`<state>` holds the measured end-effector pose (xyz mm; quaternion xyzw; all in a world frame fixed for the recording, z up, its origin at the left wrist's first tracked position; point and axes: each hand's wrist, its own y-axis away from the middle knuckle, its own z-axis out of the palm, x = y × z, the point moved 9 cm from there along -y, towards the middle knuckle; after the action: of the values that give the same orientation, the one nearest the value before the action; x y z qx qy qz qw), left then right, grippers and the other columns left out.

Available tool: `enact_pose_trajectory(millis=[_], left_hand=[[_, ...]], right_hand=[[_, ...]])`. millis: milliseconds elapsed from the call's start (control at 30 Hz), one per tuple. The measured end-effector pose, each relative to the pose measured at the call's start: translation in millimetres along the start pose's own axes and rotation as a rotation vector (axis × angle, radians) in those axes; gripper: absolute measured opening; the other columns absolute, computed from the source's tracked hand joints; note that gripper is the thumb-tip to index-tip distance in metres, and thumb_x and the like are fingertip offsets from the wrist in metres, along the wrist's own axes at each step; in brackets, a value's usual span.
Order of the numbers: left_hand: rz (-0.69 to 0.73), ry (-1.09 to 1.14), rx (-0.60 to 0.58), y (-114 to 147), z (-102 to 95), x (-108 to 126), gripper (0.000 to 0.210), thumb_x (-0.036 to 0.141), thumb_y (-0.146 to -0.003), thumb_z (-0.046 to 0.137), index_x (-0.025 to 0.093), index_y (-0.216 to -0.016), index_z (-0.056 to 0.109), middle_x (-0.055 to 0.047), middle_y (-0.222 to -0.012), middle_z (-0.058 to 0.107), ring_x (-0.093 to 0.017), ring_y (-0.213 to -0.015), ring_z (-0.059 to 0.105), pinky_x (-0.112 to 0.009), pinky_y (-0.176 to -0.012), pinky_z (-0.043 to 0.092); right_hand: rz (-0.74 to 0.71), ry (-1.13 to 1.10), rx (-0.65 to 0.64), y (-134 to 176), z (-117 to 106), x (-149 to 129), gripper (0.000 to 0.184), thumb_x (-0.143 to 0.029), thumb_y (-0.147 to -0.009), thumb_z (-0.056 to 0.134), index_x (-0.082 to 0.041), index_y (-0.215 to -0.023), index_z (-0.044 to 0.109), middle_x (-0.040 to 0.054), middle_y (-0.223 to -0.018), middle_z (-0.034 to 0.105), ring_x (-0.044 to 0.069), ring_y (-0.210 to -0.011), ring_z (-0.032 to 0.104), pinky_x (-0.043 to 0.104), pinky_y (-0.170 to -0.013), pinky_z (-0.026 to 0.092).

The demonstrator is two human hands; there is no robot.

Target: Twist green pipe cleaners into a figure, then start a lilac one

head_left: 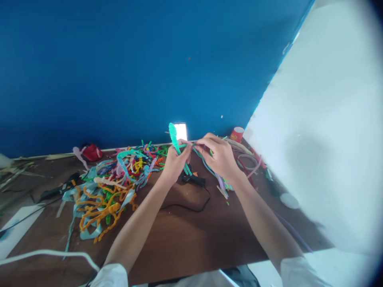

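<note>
Above the middle of the brown table, my left hand (pixel 174 162) is closed around a turquoise pipe cleaner (pixel 172 133). Its top is a thick, tightly coiled head, and straight stems poke out below my fingers. A thin strand runs sideways from it to my right hand (pixel 219 154), whose thumb and fingertips pinch the strand's end. Loose pipe cleaners (pixel 222 184) in pale purple and green lie under my right wrist. Behind my left hand stands a small bright screen (pixel 181 130). Below the hands rests a black corded tool (pixel 194 180), partly hidden.
On the left spreads a tangled heap of colourful pipe cleaners (pixel 115 191). Farther out are a red pouch (pixel 92 152) and a black tool with a cord (pixel 58 189). A red cup (pixel 237 134) stands at the back right, near the blue wall (pixel 125 71). A white cable (pixel 50 252) crosses the front left.
</note>
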<state>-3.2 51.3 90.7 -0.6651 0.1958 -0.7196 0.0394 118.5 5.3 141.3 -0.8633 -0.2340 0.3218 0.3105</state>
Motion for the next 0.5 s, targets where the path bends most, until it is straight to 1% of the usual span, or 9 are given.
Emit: enact_pose_trajectory(millis=[133, 200, 233, 267, 333, 367, 400, 467, 500], left_hand=[[0.042, -0.087, -0.008, 1, -0.5, 4, 0.022, 0.04, -0.09, 0.059, 0.019, -0.085, 0.056, 0.007, -0.052, 0.044, -0.008, -0.046, 0.041, -0.021, -0.048, 0.035], [0.105, -0.185, -0.009, 3, 0.5, 9, 0.02, 0.038, -0.091, 0.057, 0.019, -0.086, 0.057, 0.006, -0.055, 0.047, -0.009, -0.049, 0.043, -0.022, -0.052, 0.037], [0.151, -0.251, 0.002, 4, 0.6, 12, 0.018, 0.036, -0.092, 0.056, 0.019, -0.086, 0.057, 0.004, -0.059, 0.051, -0.01, -0.053, 0.047, -0.022, -0.055, 0.039], [0.202, -0.326, 0.02, 6, 0.3, 15, 0.016, 0.034, -0.092, 0.055, 0.019, -0.086, 0.059, 0.002, -0.064, 0.056, -0.011, -0.058, 0.051, -0.023, -0.06, 0.04], [0.324, -0.501, 0.069, 10, -0.3, 21, 0.012, 0.029, -0.091, 0.055, 0.019, -0.088, 0.062, -0.003, -0.076, 0.065, -0.014, -0.07, 0.059, -0.025, -0.068, 0.042], [0.389, -0.592, 0.081, 13, 0.6, 23, 0.011, 0.026, -0.09, 0.055, 0.019, -0.089, 0.063, -0.005, -0.081, 0.068, -0.016, -0.074, 0.062, -0.026, -0.07, 0.042], [0.471, -0.685, 0.09, 16, 2.3, 26, 0.009, 0.024, -0.088, 0.057, 0.019, -0.089, 0.064, -0.005, -0.08, 0.069, -0.017, -0.073, 0.062, -0.027, -0.069, 0.042], [0.647, -0.817, 0.025, 24, 11.9, 30, 0.008, 0.018, -0.085, 0.057, 0.019, -0.087, 0.065, -0.006, -0.082, 0.071, -0.017, -0.073, 0.063, -0.027, -0.069, 0.041], [0.694, -0.868, 0.001, 26, 14.7, 30, 0.007, 0.018, -0.085, 0.057, 0.02, -0.085, 0.065, -0.006, -0.081, 0.071, -0.017, -0.072, 0.062, -0.027, -0.069, 0.041]], right_hand=[[0.022, 0.043, -0.003, 1, 4, 2, 0.018, -0.028, -0.097, 0.047, -0.02, -0.092, 0.062, 0.0065, -0.092, 0.064, 0.018, -0.077, 0.059, 0.029, -0.068, 0.039], [0.078, -0.016, 0.012, 1, 5, 5, 0.016, -0.027, -0.095, 0.049, -0.02, -0.087, 0.06, 0.0047, -0.085, 0.062, 0.017, -0.074, 0.056, 0.029, -0.067, 0.037], [0.129, -0.078, 0.012, 1, 7, 9, 0.015, -0.027, -0.094, 0.05, -0.02, -0.083, 0.058, 0.003, -0.079, 0.059, 0.016, -0.071, 0.053, 0.029, -0.065, 0.036], [0.199, -0.17, 0.006, 2, 9, 15, 0.016, -0.027, -0.092, 0.051, -0.02, -0.079, 0.057, 0.0011, -0.073, 0.055, 0.015, -0.067, 0.05, 0.028, -0.063, 0.034], [0.379, -0.421, -0.03, 6, 19, 29, 0.02, -0.028, -0.088, 0.053, -0.02, -0.07, 0.053, -0.0025, -0.062, 0.044, 0.012, -0.058, 0.041, 0.027, -0.056, 0.029], [0.484, -0.561, -0.061, 9, 26, 36, 0.021, -0.029, -0.086, 0.055, -0.02, -0.067, 0.052, -0.004, -0.059, 0.039, 0.01, -0.054, 0.036, 0.026, -0.052, 0.025], [0.591, -0.698, -0.1, 14, 33, 41, 0.021, -0.029, -0.083, 0.057, -0.02, -0.065, 0.051, -0.0053, -0.056, 0.034, 0.009, -0.05, 0.031, 0.026, -0.048, 0.021], [0.771, -0.945, -0.207, 23, 48, 46, 0.022, -0.03, -0.077, 0.063, -0.019, -0.063, 0.05, -0.0076, -0.054, 0.027, 0.007, -0.045, 0.021, 0.026, -0.044, 0.011], [0.83, -1.047, -0.265, 26, 54, 45, 0.025, -0.03, -0.074, 0.066, -0.019, -0.061, 0.048, -0.0084, -0.054, 0.025, 0.006, -0.044, 0.018, 0.026, -0.044, 0.007]])
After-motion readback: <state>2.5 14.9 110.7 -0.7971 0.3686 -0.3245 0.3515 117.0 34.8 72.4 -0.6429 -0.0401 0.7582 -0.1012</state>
